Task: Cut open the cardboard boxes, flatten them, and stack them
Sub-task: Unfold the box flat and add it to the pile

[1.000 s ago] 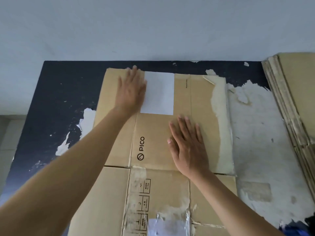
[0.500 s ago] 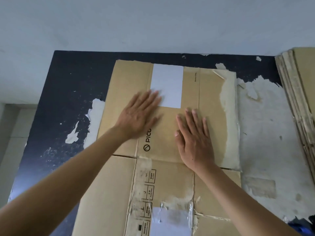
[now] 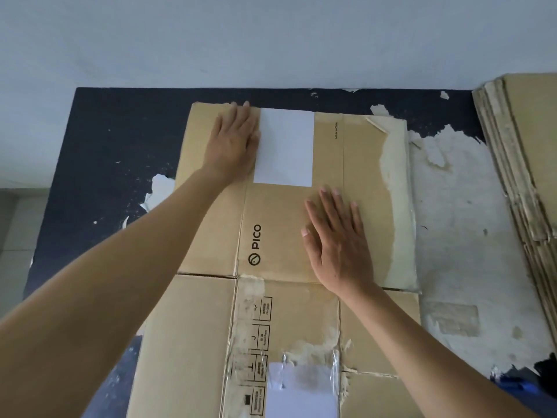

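Head view: one flattened cardboard box (image 3: 286, 230) lies on the dark desk (image 3: 105, 146), whose coating has peeled to white patches on the right side. Printed on the box are "PICO" with a round logo (image 3: 256, 244) and, near the far edge, small text reading "Made in China" (image 3: 336, 130). A column of four framed handling marks (image 3: 259, 339) runs down the near panel. The upper two appear to read "No Step" and "Avoid Rain"; the lower two are too blurred to read. Two blank white labels are present, one on the far panel (image 3: 284, 149) and one on the near panel (image 3: 301, 393) under torn clear tape.

The left grip (image 3: 233, 143) is flat, fingers straight, pressing on the far panel just beside the far label. The right grip (image 3: 337, 239) is likewise flat, fingers straight and slightly spread, pressing on the box beside the PICO print.

A stack of flattened cardboard (image 3: 524, 164) sits at the right edge; its sheet count cannot be determined.
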